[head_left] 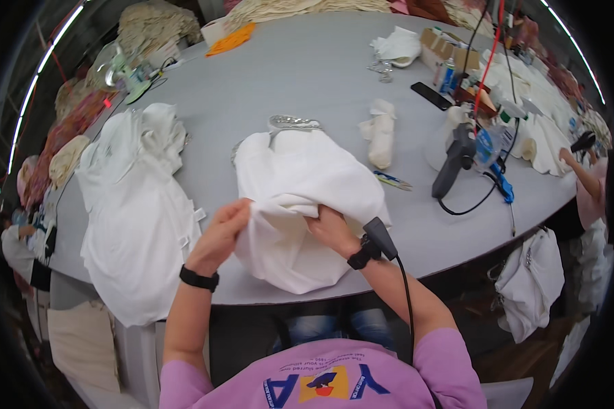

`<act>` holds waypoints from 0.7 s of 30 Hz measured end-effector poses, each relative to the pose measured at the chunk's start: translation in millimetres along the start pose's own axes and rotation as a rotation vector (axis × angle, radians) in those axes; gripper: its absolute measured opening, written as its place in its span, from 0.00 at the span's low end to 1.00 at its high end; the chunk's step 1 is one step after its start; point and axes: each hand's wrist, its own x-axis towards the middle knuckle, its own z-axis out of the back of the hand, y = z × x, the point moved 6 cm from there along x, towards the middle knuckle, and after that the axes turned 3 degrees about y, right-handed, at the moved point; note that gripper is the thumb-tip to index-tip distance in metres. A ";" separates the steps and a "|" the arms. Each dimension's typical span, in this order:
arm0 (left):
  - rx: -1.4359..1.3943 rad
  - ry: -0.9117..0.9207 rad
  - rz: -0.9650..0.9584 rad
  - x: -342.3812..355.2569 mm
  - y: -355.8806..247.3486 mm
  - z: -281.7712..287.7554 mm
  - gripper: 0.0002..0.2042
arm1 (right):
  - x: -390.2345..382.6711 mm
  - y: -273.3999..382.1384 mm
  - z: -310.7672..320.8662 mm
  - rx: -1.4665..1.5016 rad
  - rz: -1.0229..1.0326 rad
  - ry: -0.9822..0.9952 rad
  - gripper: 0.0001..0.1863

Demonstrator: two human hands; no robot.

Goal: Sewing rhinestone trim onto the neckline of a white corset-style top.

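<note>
The grey table (pixel 218 75) spreads beneath and beyond the fingers, with a heap of white cloth (pixel 133 218) to their left. Right at the fingers lies a white fabric piece (pixel 314 167), its edge pinched by the left hand (pixel 218 238), while the right hand (pixel 334 232) reaches into its folds, fingertips hidden, their grip impossible to tell. Beyond and right of the right fingers lie a cream cloth roll (pixel 382 140) and, nearer, small snips (pixel 393 180).

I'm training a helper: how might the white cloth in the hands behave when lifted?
The white cloth likely flops, since it bunches in soft folds beside the right hand. Its silvery trim may dangle, looking chain-like.
</note>
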 end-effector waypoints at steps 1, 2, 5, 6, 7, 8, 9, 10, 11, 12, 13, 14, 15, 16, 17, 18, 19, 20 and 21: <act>0.028 -0.150 -0.055 -1.1 -10.0 13.5 0.11 | 7.8 10.6 10.0 0.029 -0.004 0.031 0.19; 0.055 -0.312 -0.109 -6.5 -19.1 29.3 0.10 | 13.8 35.6 30.8 0.205 -0.057 0.147 0.18; 0.536 -0.490 -0.291 -10.8 -58.4 46.4 0.09 | 23.7 89.2 91.4 0.738 -0.132 0.353 0.17; 0.618 -0.477 -0.368 -7.6 -63.5 36.4 0.07 | 21.4 110.7 111.9 0.875 -0.162 0.370 0.19; 0.707 -0.469 -0.442 -6.6 -66.6 18.6 0.06 | 19.7 130.6 125.5 1.017 -0.189 0.390 0.22; 0.707 -0.431 -0.520 -7.9 -70.9 -4.7 0.06 | 19.5 138.7 133.9 1.036 -0.148 0.354 0.24; 0.688 -0.464 -0.614 -13.5 -76.6 -25.0 0.07 | 20.5 143.7 140.7 1.052 -0.103 0.317 0.26; 0.754 -0.518 -0.737 -22.8 -85.0 -45.5 0.09 | 19.6 139.5 142.1 0.977 -0.167 0.301 0.26; 0.771 -0.536 -0.835 -39.1 -87.4 -58.0 0.12 | 18.1 137.3 137.4 0.985 -0.167 0.320 0.26; 0.836 -0.447 -0.952 -52.4 -84.5 -72.2 0.19 | 15.0 127.9 131.5 0.937 -0.235 0.288 0.27; 0.889 -0.384 -0.954 -58.7 -75.7 -88.7 0.30 | 11.1 121.3 126.1 0.886 -0.303 0.259 0.28; 0.881 -0.350 -0.902 -60.1 -64.6 -105.7 0.40 | 4.5 123.2 122.5 0.875 -0.303 0.245 0.28; 0.933 -0.334 -0.809 -56.8 -53.1 -118.9 0.47 | -5.6 130.0 118.4 0.877 -0.303 0.262 0.28; 1.032 -0.338 -0.745 -54.5 -40.5 -126.2 0.50 | -16.3 144.2 114.3 0.793 -0.235 0.316 0.30; 1.044 -0.284 -0.643 -50.1 -29.0 -132.0 0.45 | -26.7 157.3 110.0 0.709 -0.164 0.368 0.32; 0.414 -0.119 -0.436 -46.9 -7.0 -127.9 0.41 | -41.8 166.6 97.3 0.852 -0.254 0.530 0.35; -0.210 0.037 -0.217 -48.5 18.6 -129.2 0.37 | -54.9 175.8 84.2 0.996 -0.344 0.703 0.39; -0.828 0.185 -0.160 -55.2 29.2 -127.6 0.26 | -61.7 180.5 77.0 1.017 -0.339 0.857 0.44; -0.831 0.178 -0.166 -59.5 28.9 -116.1 0.26 | -62.2 173.0 75.2 1.015 -0.340 0.866 0.44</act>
